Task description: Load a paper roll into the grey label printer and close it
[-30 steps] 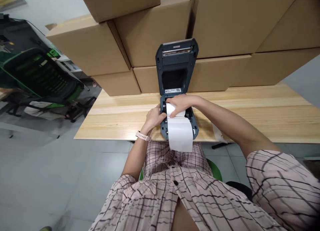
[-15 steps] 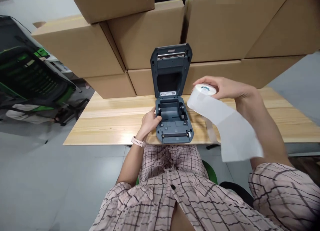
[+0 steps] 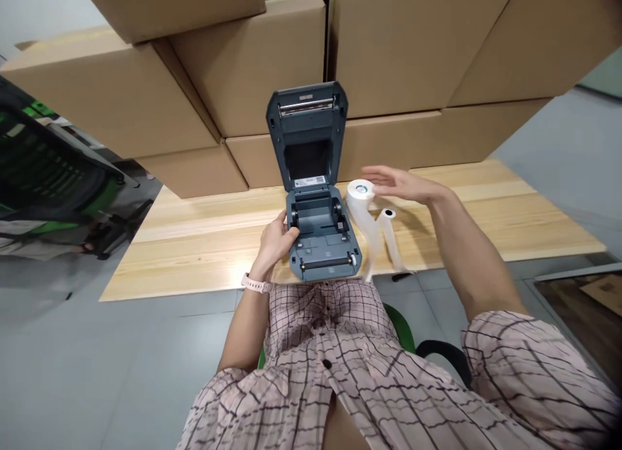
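Note:
A dark grey label printer [image 3: 321,246] stands on the table with its lid [image 3: 311,126] raised, showing a bare roll compartment and a roller at the front. My left hand [image 3: 278,241] grips its left side, thumb on the rim and the other fingers mostly hidden. Right of the printer, a large white label roll [image 3: 360,192] stands on end, its loose strip trailing over the front edge. Beside it is a smaller white paper roll [image 3: 387,216] with a dark core, also partly unwound. My right hand [image 3: 401,183] is beside the large roll, fingers stretched out and holding nothing.
Stacked cardboard boxes [image 3: 389,54] form a wall along the back of the wooden table [image 3: 194,242]. A black and green office chair [image 3: 53,158] is at the left. Below the table's front edge are my lap and a green seat [image 3: 399,327].
My right hand has set the large label roll down beside the printer and let go. The smaller roll now shows fully. My left hand keeps its grip on the printer.

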Demonstrator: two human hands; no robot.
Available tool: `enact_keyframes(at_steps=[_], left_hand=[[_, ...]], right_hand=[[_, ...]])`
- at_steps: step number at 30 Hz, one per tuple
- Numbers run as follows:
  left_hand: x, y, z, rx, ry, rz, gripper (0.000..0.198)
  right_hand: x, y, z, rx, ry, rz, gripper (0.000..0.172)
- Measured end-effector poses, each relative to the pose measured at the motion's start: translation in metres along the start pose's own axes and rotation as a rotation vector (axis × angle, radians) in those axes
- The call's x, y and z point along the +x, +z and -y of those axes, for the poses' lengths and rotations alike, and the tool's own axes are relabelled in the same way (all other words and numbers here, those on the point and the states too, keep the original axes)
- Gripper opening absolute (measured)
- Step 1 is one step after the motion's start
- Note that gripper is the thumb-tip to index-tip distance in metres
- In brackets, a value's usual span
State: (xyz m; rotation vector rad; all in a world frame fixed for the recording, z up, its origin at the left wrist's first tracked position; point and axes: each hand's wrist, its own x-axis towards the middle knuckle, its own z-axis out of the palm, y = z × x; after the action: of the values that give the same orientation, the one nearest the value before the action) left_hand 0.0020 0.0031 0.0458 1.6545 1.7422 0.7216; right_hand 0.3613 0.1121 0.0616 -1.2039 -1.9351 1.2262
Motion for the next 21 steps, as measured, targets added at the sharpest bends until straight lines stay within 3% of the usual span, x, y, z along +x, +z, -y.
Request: enact_keyframes(at_steps=[3, 6, 10, 13, 15, 17, 19, 21], left_hand=[[0.001, 0.001, 0.002, -0.029, 0.002, -0.001, 0.060], [0.001, 0.002, 0.003, -0.049, 0.000, 0.008, 0.064], [0.000, 0.002, 0.002, -0.032, -0.005, -0.001, 0.062], [0.000, 0.003, 0.001, -0.019, 0.002, -0.012, 0.058], [0.000, 0.003, 0.001, -0.012, -0.003, -0.011, 0.058], [0.000, 0.003, 0.001, -0.011, -0.002, -0.008, 0.059], [-0.001, 0.002, 0.000, -0.017, 0.009, -0.010, 0.059], [-0.002, 0.002, -0.001, -0.022, 0.018, -0.015, 0.059]], right_hand=[[-0.034, -0.010, -0.023, 0.147, 0.062, -0.095, 0.062], [-0.059, 0.004, -0.042, 0.238, 0.149, -0.016, 0.066], [-0.066, 0.038, -0.055, 0.345, 0.166, -0.018, 0.061], [-0.068, 0.045, -0.055, 0.391, 0.170, -0.026, 0.054], [-0.072, 0.038, -0.044, 0.420, 0.117, -0.045, 0.054], [-0.075, 0.031, -0.017, 0.393, -0.035, -0.033, 0.053], [-0.071, 0.029, 0.021, 0.283, -0.239, 0.085, 0.051], [-0.056, 0.038, 0.062, 0.095, -0.387, 0.305, 0.053]])
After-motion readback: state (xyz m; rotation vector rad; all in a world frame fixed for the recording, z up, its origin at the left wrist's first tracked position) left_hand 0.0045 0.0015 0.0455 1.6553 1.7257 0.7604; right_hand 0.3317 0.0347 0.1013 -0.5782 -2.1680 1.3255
